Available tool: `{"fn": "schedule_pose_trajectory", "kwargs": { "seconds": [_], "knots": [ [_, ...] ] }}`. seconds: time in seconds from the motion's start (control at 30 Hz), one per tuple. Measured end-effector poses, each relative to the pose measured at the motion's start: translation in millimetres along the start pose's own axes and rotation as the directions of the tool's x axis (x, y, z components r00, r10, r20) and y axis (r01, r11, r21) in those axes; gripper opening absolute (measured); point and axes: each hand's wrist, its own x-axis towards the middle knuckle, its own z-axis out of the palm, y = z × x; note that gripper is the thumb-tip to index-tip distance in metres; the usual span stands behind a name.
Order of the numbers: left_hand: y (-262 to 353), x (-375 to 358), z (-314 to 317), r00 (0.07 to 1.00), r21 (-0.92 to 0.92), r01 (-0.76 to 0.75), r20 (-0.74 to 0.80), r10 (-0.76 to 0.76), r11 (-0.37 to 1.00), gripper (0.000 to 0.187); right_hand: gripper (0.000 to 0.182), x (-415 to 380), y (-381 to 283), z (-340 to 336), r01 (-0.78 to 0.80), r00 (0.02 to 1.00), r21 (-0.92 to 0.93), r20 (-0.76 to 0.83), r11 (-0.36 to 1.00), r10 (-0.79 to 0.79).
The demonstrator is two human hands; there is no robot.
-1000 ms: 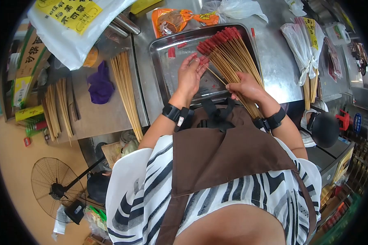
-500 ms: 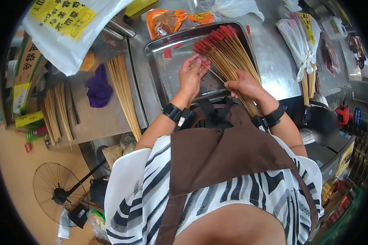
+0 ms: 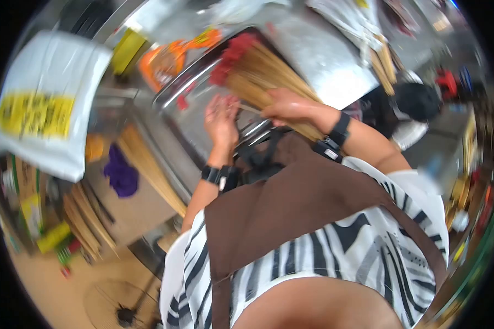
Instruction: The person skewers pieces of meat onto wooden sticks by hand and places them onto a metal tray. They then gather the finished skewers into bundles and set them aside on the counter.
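My right hand (image 3: pixel 291 104) is closed round a thick bundle of thin wooden skewers (image 3: pixel 269 63), whose far ends carry small red pieces, probably meat. The bundle slants across a metal tray (image 3: pixel 167 98). Left of the bundle, over the tray, my left hand (image 3: pixel 221 125) is raised with its fingers bent. A reddish patch shows at its fingertips, and a thin pale line, perhaps one skewer, runs from there toward my right hand; motion blur hides what it grips. Loose red pieces (image 3: pixel 183 102) lie in the tray near its left side.
Bare skewers (image 3: pixel 151 164) lie on the left table beside a purple cloth (image 3: pixel 122 171). A white bag (image 3: pixel 52 109) hangs at upper left. An orange packet (image 3: pixel 163 64) is behind the tray. Bagged skewers (image 3: pixel 381 63) are at upper right; a fan (image 3: pixel 125 317) stands lower left.
The whole view has turned and blurred, so the hands, tray and bundle appear farther left. My right hand still holds the bundle, and my left hand stays beside it.
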Motion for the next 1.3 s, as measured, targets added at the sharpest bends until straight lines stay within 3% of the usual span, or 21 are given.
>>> {"fn": "schedule_pose_trajectory", "kwargs": {
  "seconds": [0.03,0.07,0.13,0.3,0.5,0.7,0.77,0.9,1.2,1.27,1.3],
  "knots": [
    [-2.9,1.0,-1.8,1.000,0.041,-0.020,0.001,0.020,0.999,0.033,0.033,-1.6,-3.8,-1.3,-0.015,1.000,-0.012,-0.011,1.000,0.015],
    [-4.9,0.3,-3.1,1.000,0.076,-0.015,0.012,0.014,0.997,0.032,0.030,-1.3,1.9,-3.0,0.030,0.999,0.124,0.019,0.992,-0.033],
    [-6.9,0.5,-11.8,0.999,0.135,-0.021,0.036,0.016,0.991,0.031,0.027,-0.4,5.1,-1.2,0.045,0.994,0.065,0.095,0.997,-0.051],
    [3.9,1.1,-14.5,0.994,0.250,0.073,0.056,-0.090,0.965,0.029,0.026,18.1,31.4,13.7,-0.009,0.994,0.347,0.108,0.938,-0.031],
    [10.1,3.0,-9.9,0.988,0.303,0.120,0.058,-0.144,0.945,0.032,0.018,12.4,25.0,11.3,0.014,0.997,0.234,0.070,0.972,-0.031],
    [15.5,-4.2,4.2,0.993,0.432,-0.085,0.111,0.041,0.898,0.031,0.018,12.8,27.1,10.7,0.002,0.997,0.316,0.073,0.949,-0.026],
    [14.6,-5.7,5.9,0.994,0.443,-0.088,0.103,0.047,0.892,0.031,0.018,14.9,27.1,7.1,0.019,0.995,0.244,0.089,0.970,-0.042],
    [10.6,-7.5,5.9,0.998,0.400,-0.056,0.031,0.048,0.915,0.030,0.018,18.0,28.5,7.8,0.025,0.996,0.287,0.078,0.958,-0.049],
    [10.6,-3.9,-5.7,0.999,0.417,-0.014,0.045,-0.006,0.909,0.025,0.019,16.3,25.4,7.0,-0.007,0.990,0.317,0.137,0.948,-0.038],
    [10.7,0.8,-13.3,0.996,0.469,0.016,0.075,-0.058,0.883,0.023,0.023,20.9,21.8,4.6,0.174,0.983,-0.011,0.055,0.985,-0.173],
    [10.9,2.0,-15.7,0.997,0.462,0.012,0.066,-0.048,0.887,0.023,0.023,19.3,18.1,3.8,0.178,0.982,-0.021,0.066,0.984,-0.176]
  ]
}}
